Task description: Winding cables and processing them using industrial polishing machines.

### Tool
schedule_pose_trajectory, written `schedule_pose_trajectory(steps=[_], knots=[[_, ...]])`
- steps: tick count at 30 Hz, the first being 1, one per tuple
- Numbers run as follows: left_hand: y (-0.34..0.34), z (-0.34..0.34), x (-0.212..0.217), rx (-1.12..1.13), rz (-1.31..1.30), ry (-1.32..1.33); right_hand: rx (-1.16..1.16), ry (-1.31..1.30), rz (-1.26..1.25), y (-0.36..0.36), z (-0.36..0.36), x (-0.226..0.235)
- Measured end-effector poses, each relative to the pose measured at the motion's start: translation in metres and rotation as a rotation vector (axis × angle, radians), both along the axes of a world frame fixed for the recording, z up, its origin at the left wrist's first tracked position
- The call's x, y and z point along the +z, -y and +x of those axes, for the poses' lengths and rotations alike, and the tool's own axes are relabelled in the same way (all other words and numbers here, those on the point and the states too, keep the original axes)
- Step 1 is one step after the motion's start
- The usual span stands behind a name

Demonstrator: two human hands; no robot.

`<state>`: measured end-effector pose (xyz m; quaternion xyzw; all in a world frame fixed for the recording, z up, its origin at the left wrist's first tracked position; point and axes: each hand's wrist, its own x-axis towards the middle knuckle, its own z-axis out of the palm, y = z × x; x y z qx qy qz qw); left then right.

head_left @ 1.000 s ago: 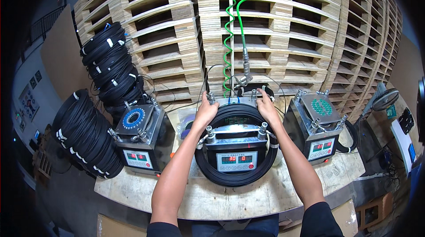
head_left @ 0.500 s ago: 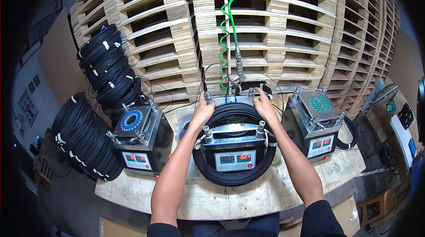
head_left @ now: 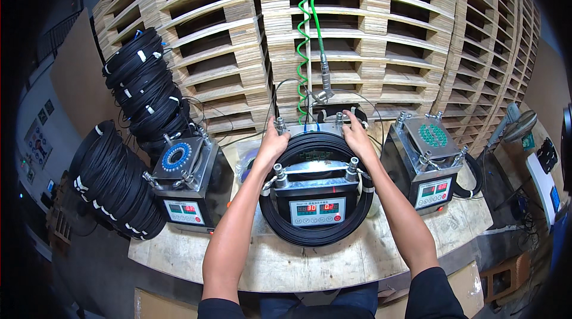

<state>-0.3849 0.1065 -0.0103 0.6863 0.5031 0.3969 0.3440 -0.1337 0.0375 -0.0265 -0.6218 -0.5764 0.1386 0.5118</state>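
A large coil of black cable [head_left: 316,237] encircles the top and front of the middle bench machine [head_left: 317,210]. Its far part crosses the machine's top; its near part hangs below the lit display panel. My left hand [head_left: 274,143] is at the machine's rear left metal post [head_left: 282,126], index finger and thumb spread on either side of it. Likewise my right hand [head_left: 357,138] is at the rear right post [head_left: 339,119], its index finger stretched out. The other fingers are partly hidden. Inside the coil, a metal plate [head_left: 316,178] spans the two front posts.
Similar machines stand left [head_left: 179,179] with a blue ring and right [head_left: 426,158] with green pins. Stacks of black cable coils [head_left: 116,182] rise at the left. A green spiral air hose [head_left: 317,27] hangs before wooden pallets [head_left: 357,18]. All machines share a wooden table [head_left: 298,280].
The display readings on the machines have changed. My hands stay at the rear posts, with only slight finger shifts; the coil stays round the middle machine.
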Motion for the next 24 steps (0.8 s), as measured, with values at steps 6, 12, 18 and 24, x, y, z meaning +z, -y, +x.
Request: schedule_pose_trajectory(steps=[6, 12, 18, 24], knots=[[0.005, 0.006, 0.008, -0.021, -0.098, -0.015, -0.036, 0.054, -0.028, 0.001, 0.007, -0.002], [0.009, 0.007, 0.011, 0.009, -0.116, -0.036, 0.023, 0.024, 0.031, -0.002, 0.008, -0.006], [0.002, 0.002, 0.002, 0.007, -0.058, 0.013, 0.019, -0.03, -0.013, -0.003, 0.001, -0.001], [0.004, 0.004, 0.005, -0.027, -0.027, 0.03, -0.017, -0.013, -0.046, 0.003, -0.001, 0.004]])
